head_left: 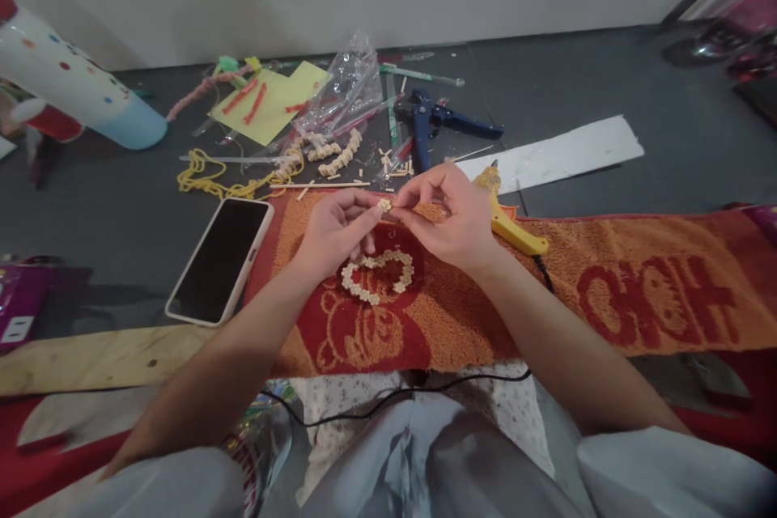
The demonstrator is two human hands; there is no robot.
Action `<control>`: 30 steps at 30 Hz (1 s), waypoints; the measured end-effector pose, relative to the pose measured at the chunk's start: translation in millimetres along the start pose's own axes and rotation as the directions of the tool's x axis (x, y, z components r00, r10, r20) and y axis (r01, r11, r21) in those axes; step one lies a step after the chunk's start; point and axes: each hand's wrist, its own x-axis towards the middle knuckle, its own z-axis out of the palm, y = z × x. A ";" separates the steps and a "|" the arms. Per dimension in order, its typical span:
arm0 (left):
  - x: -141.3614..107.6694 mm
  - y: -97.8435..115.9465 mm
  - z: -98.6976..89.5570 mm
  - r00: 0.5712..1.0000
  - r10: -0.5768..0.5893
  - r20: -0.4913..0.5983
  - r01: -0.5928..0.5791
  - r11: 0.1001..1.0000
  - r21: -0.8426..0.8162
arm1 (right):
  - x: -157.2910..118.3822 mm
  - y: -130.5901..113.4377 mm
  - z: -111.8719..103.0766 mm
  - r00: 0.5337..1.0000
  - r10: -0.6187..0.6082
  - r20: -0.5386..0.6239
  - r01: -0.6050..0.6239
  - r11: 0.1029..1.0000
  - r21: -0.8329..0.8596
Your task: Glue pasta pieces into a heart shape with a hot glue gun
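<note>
Between thumb and fingers, my left hand [341,228] pinches a small cluster of cut wooden stick pieces [384,205]. My right hand [452,214] is closed at the cluster's right side, thumb and index finger together; whatever sits between those tips is too small to make out. Below the hands, a heart-shaped outline of pale stick clusters [364,295] lies on the orange and red towel [461,332]. A yellow hot glue gun [515,228] rests right of my right hand, its cord running down over the towel.
A phone [219,259] lies left of the towel. Behind are blue-handled cutters [425,125], cut stick pieces [397,166], finished cluster strips [343,154], yellow yarn [210,178], a clear plastic bag [346,85] and a white strip [571,154]. A dotted bottle [78,81] stands far left.
</note>
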 end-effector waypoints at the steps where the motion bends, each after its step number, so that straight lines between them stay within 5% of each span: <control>1: -0.1 0.5 0.4 1.000 0.003 -0.005 -0.003 1.000 0.000 | -0.4 0.3 0.1 1.000 -0.006 0.006 0.006 1.000 0.000; 23: -4.9 2.9 3.7 0.985 0.157 -0.077 -0.146 0.981 0.129 | -2.8 0.2 2.9 1.000 0.030 -0.007 -0.030 0.999 0.015; 30: -4.6 5.4 5.2 0.982 0.150 -0.118 -0.134 0.982 0.135 | 2.3 1.1 5.4 0.942 0.336 0.003 -0.321 0.897 0.303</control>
